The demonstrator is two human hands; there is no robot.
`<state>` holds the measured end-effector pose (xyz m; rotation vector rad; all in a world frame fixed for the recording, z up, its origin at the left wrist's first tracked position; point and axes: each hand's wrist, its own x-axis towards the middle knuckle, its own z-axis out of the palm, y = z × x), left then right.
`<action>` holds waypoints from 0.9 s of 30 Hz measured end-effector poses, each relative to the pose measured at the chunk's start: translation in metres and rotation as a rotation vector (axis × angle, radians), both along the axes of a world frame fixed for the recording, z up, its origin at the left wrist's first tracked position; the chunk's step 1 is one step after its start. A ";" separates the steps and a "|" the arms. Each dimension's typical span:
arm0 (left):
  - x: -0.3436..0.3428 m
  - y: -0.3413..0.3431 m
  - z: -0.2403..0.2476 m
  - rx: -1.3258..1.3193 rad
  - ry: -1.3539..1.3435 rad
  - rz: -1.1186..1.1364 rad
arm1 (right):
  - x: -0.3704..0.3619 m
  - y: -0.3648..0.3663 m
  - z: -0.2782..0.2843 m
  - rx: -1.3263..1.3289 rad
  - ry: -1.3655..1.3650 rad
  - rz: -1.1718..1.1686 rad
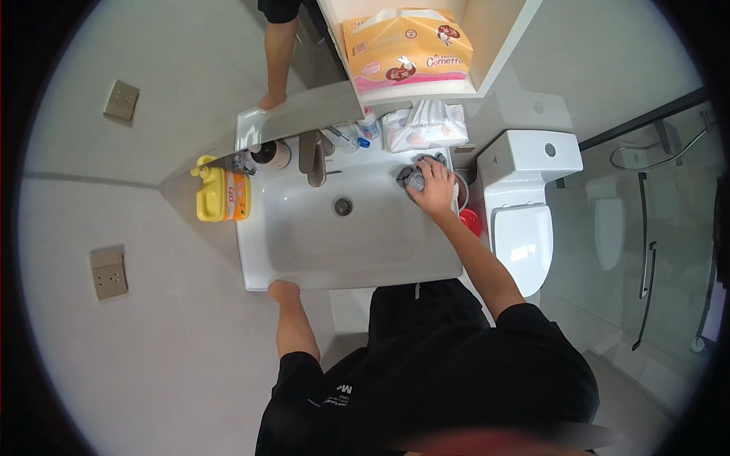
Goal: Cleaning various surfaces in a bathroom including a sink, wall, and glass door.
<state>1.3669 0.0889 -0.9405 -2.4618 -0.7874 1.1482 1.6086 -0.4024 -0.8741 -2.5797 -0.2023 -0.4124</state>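
A white rectangular sink [334,242] with a drain in its basin fills the middle of the view. At its back right corner my right hand [435,188] is closed over a crumpled grey cloth [414,181], pressed onto the rim. Some of the cloth is hidden under the palm. My left hand [284,289] rests at the sink's front left corner; its fingers are hidden from view. A metal faucet [310,158] stands at the middle of the back rim.
A yellow jug [215,195] sits left of the sink, near a dark bottle [275,154]. Behind my right hand lies a white tissue pack [424,128], beside a clear cup [347,138]. An orange tissue package [408,47] fills the shelf above. A toilet [522,235] and red bucket [470,222] stand right.
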 end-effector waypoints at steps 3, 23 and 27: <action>0.007 -0.009 0.003 0.001 -0.029 -0.063 | -0.034 -0.011 -0.002 -0.005 0.003 0.038; 0.001 -0.003 0.003 -0.067 -0.095 0.130 | -0.058 -0.015 0.003 0.014 0.034 0.175; 0.012 -0.018 0.021 -0.103 -0.212 0.238 | -0.052 -0.020 0.004 -0.012 0.115 0.162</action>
